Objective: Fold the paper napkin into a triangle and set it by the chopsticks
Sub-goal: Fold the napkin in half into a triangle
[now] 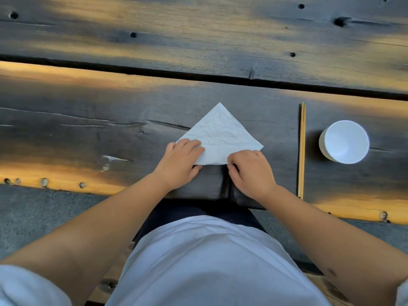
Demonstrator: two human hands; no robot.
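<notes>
A white paper napkin (220,133) lies on the dark wooden table, turned like a diamond with one corner pointing away from me. My left hand (180,161) presses flat on its left corner. My right hand (250,171) pinches the near right edge of the napkin between thumb and fingers. The napkin's near corner is hidden under my hands. A pair of wooden chopsticks (301,149) lies straight, running away from me, to the right of the napkin and apart from it.
A white cup (344,141) stands to the right of the chopsticks. The table's near edge (198,195) runs just below my wrists. A dark gap between planks (176,74) crosses the table beyond the napkin.
</notes>
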